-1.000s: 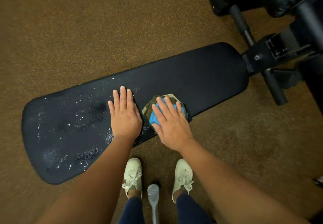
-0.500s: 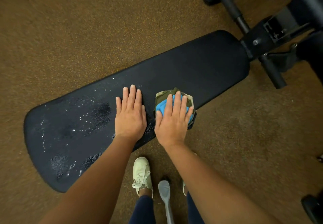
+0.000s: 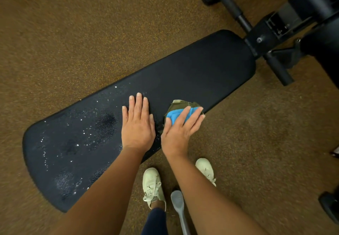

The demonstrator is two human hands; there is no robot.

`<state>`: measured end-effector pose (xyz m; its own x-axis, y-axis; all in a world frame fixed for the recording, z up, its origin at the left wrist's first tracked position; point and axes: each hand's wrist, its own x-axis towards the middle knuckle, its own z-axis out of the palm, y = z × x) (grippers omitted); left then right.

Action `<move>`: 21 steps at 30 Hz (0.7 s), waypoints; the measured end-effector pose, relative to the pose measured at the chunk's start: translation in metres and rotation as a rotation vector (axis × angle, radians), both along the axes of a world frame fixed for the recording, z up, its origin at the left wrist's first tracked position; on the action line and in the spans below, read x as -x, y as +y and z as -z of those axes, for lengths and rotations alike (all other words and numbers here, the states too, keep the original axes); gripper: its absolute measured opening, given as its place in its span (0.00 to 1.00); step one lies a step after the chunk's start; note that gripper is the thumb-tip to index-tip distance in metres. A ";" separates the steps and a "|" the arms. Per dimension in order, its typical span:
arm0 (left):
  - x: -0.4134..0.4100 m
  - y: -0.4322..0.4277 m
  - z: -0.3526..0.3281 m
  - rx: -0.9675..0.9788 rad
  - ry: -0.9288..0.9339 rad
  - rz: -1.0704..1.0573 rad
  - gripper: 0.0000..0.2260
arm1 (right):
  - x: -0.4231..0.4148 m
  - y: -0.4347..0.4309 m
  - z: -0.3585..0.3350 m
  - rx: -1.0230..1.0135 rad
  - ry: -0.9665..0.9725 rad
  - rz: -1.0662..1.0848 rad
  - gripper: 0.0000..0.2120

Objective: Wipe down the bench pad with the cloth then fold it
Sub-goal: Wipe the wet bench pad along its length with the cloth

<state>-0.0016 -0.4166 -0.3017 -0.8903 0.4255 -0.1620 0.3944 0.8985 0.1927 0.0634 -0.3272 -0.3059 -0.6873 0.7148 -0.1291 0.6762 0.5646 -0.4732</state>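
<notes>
Left hand (image 3: pixel 138 124) spread flat on the bench pad (image 3: pixel 201 73), right hand (image 3: pixel 180 130) presses straight fingers onto the bunched cloth (image 3: pixel 177 116) at its near edge; firm, overlapping strokes should next reach the droplets (image 3: pixel 73 143) leftward.

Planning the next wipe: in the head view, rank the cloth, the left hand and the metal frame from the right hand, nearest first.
1. cloth, under the right hand's fingers.
2. left hand, beside it, flat on the bench pad.
3. metal frame, beyond the pad's far right end.
</notes>
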 end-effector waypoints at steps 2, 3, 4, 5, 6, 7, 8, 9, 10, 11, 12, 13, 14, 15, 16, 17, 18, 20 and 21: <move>0.000 0.000 0.000 -0.004 0.001 0.004 0.26 | 0.010 0.011 0.002 0.013 0.028 0.081 0.32; 0.000 -0.001 0.000 -0.008 0.002 0.006 0.26 | 0.015 0.018 0.003 0.022 0.045 0.126 0.32; 0.000 -0.001 0.000 -0.012 0.005 0.008 0.25 | 0.019 0.025 0.004 0.030 0.062 0.165 0.32; 0.000 -0.001 0.000 -0.014 0.007 0.007 0.25 | 0.021 0.029 0.006 0.038 0.081 0.200 0.32; 0.000 0.000 0.001 -0.013 0.006 0.006 0.25 | 0.022 0.031 0.007 0.052 0.098 0.229 0.32; 0.000 0.000 0.001 -0.009 0.005 0.006 0.25 | 0.022 0.030 0.008 0.068 0.112 0.251 0.33; -0.001 0.000 0.001 -0.006 0.007 0.007 0.25 | 0.020 0.025 0.008 0.083 0.125 0.269 0.33; 0.000 0.000 0.001 -0.006 0.009 0.008 0.26 | 0.019 0.017 0.006 0.104 0.136 0.281 0.33; 0.000 0.000 0.001 -0.008 0.006 0.007 0.26 | 0.016 0.006 0.004 0.132 0.140 0.280 0.33; 0.000 -0.001 0.001 -0.010 0.001 0.007 0.26 | 0.011 -0.004 0.001 0.155 0.140 0.267 0.34; 0.000 -0.001 0.001 -0.011 -0.003 0.009 0.26 | 0.007 -0.012 0.000 0.165 0.142 0.245 0.34; 0.000 -0.001 0.002 -0.013 -0.004 0.010 0.26 | 0.005 -0.014 -0.002 0.175 0.147 0.224 0.34; 0.000 -0.001 0.001 -0.017 -0.002 0.010 0.26 | 0.006 -0.011 -0.003 0.188 0.152 0.210 0.34; 0.001 -0.001 0.001 -0.019 -0.002 0.010 0.26 | 0.008 -0.002 -0.003 0.196 0.162 0.212 0.34; 0.000 -0.001 0.001 -0.019 -0.003 0.014 0.26 | 0.013 0.012 -0.002 0.198 0.177 0.234 0.33; 0.000 -0.001 0.001 -0.020 -0.001 0.018 0.25 | 0.020 0.027 -0.002 0.206 0.190 0.282 0.33; -0.001 -0.001 0.001 -0.023 0.005 0.021 0.25 | 0.027 0.044 -0.003 0.227 0.191 0.346 0.33; -0.001 -0.002 0.000 -0.028 0.006 0.019 0.25 | 0.035 0.063 -0.003 0.261 0.190 0.455 0.34; -0.002 -0.002 0.001 -0.029 0.003 0.018 0.25 | 0.035 0.063 -0.005 0.259 0.197 0.474 0.35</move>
